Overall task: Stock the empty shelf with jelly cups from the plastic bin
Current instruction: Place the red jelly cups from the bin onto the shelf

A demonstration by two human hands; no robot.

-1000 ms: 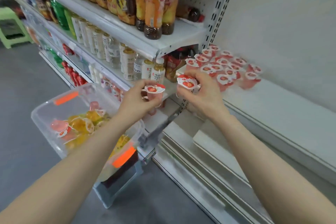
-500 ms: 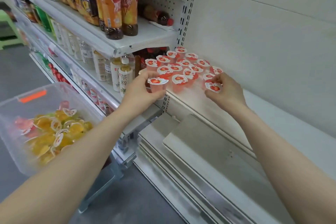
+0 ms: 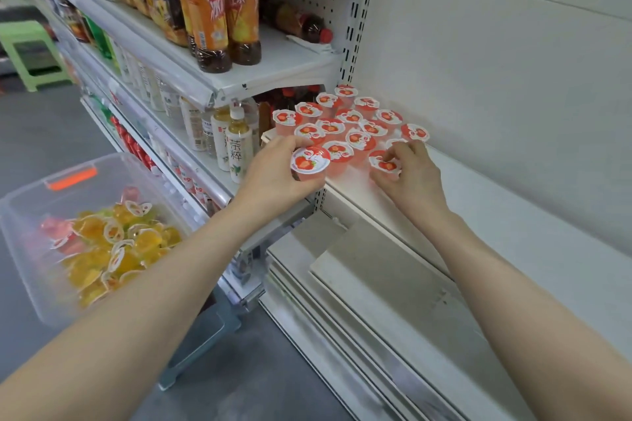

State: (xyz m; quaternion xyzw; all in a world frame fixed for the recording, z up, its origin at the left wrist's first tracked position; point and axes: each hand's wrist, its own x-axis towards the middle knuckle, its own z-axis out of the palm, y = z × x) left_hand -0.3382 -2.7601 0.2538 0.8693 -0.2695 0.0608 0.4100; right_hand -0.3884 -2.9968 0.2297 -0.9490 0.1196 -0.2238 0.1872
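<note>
The left jelly cup [image 3: 309,161], red with a strawberry lid, is pinched round its body by the curled fingers and thumb of the left hand [image 3: 273,178], held at the near left corner of the shelf [image 3: 513,215], just in front of the jelly cup cluster [image 3: 345,121]. A second ago it was carried in the air, short of the shelf edge; half a second ago it had already reached this corner, and it has since edged slightly right, towards the front row. The right jelly cup [image 3: 386,166] lies at the near right side of the cluster, the right hand [image 3: 410,178] curled over it with fingertips on the lid and thumb on its near side. A second ago this cup was also in the air, beside the other; half a second ago it was already at this spot under the same grip. The plastic bin [image 3: 71,178] at the near left sat closer to the middle of the view a second ago. The right hand covers much of its cup, so I cannot tell whether the base sits flat on the shelf. Far cups in the cluster show only their lids. The bin is cut off by the left edge, its near right corner is behind the left forearm, and the mostly yellow cups [image 3: 113,249] inside are blurred.
</note>
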